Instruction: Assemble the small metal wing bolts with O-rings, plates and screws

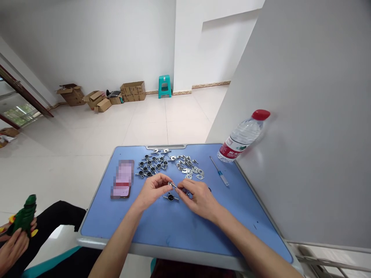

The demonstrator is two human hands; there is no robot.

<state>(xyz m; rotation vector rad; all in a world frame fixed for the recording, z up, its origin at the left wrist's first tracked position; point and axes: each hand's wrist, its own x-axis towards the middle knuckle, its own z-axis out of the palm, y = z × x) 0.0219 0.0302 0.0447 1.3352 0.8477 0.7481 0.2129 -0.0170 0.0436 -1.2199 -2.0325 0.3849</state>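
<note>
Over the middle of the blue table, my left hand pinches a small metal part between thumb and fingertips. My right hand meets it from the other side, its fingers closed on the same slim, shiny part; its exact kind is too small to make out. Just below the fingertips lies a metal fitting with a round black centre. Behind my hands are several similar black-centred fittings, with flat metal plates and small bracket-like pieces to their right. My right hand partly hides some small pieces beneath it.
A phone lies at the table's left. On the right are a blue-handled screwdriver and a water bottle beside a grey panel. Another person's hands hold a green object at far left. Cardboard boxes and a stool stand behind.
</note>
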